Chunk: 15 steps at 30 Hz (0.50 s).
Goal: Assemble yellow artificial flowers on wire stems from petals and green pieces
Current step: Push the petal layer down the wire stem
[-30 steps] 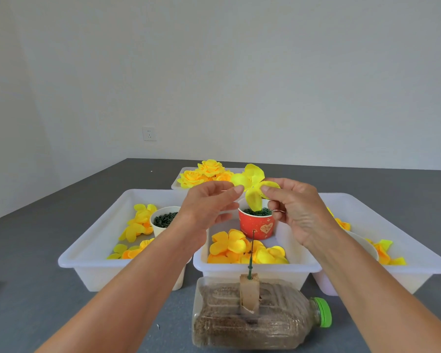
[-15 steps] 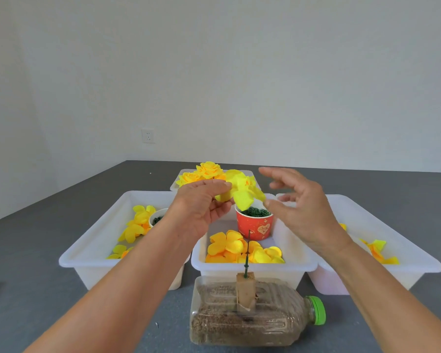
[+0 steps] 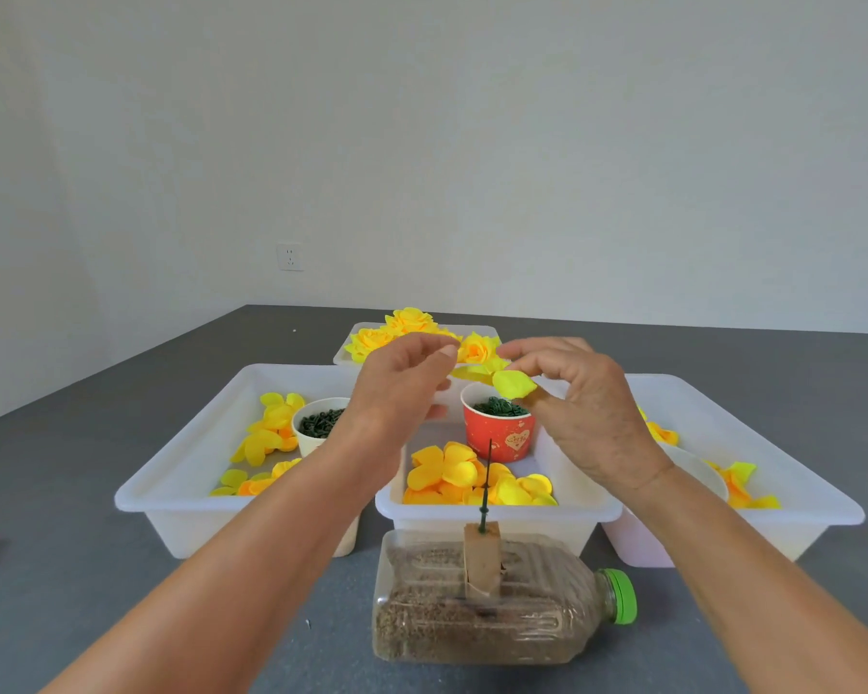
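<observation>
- Head view: both hands are up over the middle tray (image 3: 492,509), and the yellow petal piece (image 3: 513,384) hangs between them, above the red cup (image 3: 499,437) of green pieces.
- Right hand (image 3: 590,413) has it, fingertips pinching the petal's right edge; the left hand (image 3: 402,388) sits just beside, fingers curled with thumb and forefinger nearly meeting. Whether it touches the petal, I cannot tell.
- Here is the relation that matters: the wire stem (image 3: 487,480) stands upright in the block on the sand-filled bottle (image 3: 492,611), below the petal and nearer the person.
- So the petal must come down and back, its centre lined over the stem's tip.
- The stem's long axis is near vertical; both hands look about equally near, the right slightly closer over it.
</observation>
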### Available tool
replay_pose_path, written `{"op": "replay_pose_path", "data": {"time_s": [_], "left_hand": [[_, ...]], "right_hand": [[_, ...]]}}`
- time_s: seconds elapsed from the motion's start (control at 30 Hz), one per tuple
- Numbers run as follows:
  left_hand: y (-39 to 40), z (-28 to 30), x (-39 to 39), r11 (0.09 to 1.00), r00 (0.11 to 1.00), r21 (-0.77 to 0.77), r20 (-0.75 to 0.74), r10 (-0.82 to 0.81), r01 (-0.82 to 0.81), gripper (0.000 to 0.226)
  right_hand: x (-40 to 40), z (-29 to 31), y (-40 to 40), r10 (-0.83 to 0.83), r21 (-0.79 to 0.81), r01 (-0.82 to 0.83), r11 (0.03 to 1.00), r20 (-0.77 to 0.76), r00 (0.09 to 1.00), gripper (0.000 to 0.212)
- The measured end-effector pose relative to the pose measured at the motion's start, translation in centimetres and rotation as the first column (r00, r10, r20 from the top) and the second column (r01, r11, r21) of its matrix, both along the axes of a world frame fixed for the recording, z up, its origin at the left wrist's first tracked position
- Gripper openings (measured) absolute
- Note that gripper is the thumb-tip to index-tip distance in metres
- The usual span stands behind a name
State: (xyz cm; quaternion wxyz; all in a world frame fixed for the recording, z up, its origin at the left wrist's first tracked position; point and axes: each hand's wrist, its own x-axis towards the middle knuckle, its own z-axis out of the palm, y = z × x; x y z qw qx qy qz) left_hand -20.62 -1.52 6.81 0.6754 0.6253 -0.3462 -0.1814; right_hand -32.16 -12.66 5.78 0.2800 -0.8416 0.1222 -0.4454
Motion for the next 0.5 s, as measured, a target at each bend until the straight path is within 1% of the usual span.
{"op": "replay_pose_path", "data": {"time_s": [0.07,0.13,0.2,0.27,0.33,0.4,0.43,0.5], "left_hand": [[0.2,-0.1,0.4,0.997,0.990,-0.053,0.134,-0.042,0.049,0.022],[0.3,-0.1,0.8,0.992,0.962,-0.052,0.254,-0.100,0.117,0.028],[-0.1,-0.3,1.1,0.992,0.911,-0.001,0.396,-0.116,0.126,0.033],[-0.9,-0.7,1.4,0.997,0.857,0.028,0.511,-0.072,0.067,0.032],[-1.6,-1.0,1.6,0.999,0.858,-0.006,0.512,-0.035,0.044,0.023],[-2.0,-1.3,1.8,0.999,0.876,-0.031,0.481,-0.016,0.036,0.011],[-2.2,-1.4,1.9,0.999,0.884,-0.038,0.468,-0.011,0.032,0.008],[-2.4,-1.7,2.0,0.998,0.907,-0.045,0.422,-0.018,0.040,0.011]], "right_hand": [[0.1,-0.1,-0.1,0.104,0.158,-0.105,0.982,0.012,0.994,0.007],[0.3,-0.2,-0.2,0.180,0.269,-0.191,0.944,0.064,0.981,0.011],[0.5,-0.3,-0.4,0.186,0.291,-0.200,0.936,0.073,0.980,0.012],[0.7,-0.4,-0.5,0.187,0.299,-0.199,0.933,0.070,0.980,0.012],[1.0,-0.7,-0.7,0.161,0.303,-0.175,0.937,0.071,0.984,0.012],[1.1,-1.0,-0.9,0.137,0.337,-0.155,0.929,0.079,0.987,0.005],[1.1,-1.1,-1.0,0.141,0.375,-0.163,0.912,0.087,0.986,0.003],[1.0,-1.4,-1.1,0.184,0.486,-0.206,0.849,0.093,0.978,0.005]]}}
